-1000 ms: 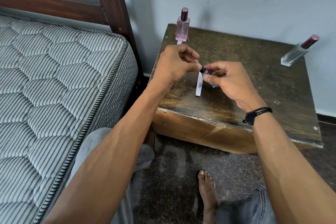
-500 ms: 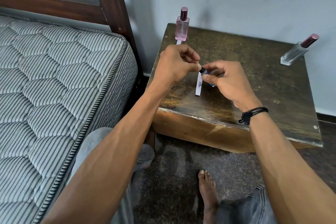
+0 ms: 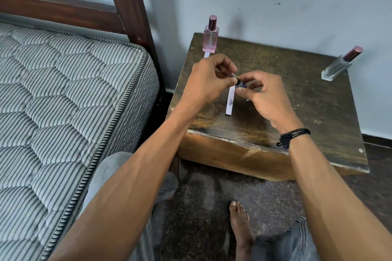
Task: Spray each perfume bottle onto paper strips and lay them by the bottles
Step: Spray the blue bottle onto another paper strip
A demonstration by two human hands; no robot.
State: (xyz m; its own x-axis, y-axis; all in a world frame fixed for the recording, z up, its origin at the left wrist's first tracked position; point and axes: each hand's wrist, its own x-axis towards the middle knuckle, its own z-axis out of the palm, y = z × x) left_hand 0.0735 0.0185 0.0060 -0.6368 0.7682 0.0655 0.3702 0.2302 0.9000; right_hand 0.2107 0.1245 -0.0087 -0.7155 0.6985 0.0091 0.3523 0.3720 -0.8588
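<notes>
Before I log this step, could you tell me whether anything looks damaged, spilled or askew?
No spill shows. The paper strip at the left hand bears a grey wet spot, presumably spray; the right hand holds the small blue bottle. The table's front edge is chipped. The clear bottle looks tilted, perhaps lens distortion.

So the mattress [image 3: 70,99] sits left of the little table [image 3: 318,112], both back against the wall. The corner bottle [image 3: 210,38] stands at the table's back-left, with a paper strip [image 3: 206,54] just in front of it. The far-right bottle [image 3: 339,65] is at the back-right. Over mid-table the left hand [image 3: 209,81] pinches a second strip [image 3: 230,101] that runs toward the front edge. The right hand [image 3: 265,95] holds a small bottle [image 3: 241,85] right beside it. A bare foot [image 3: 240,226] is on the floor out front.
</notes>
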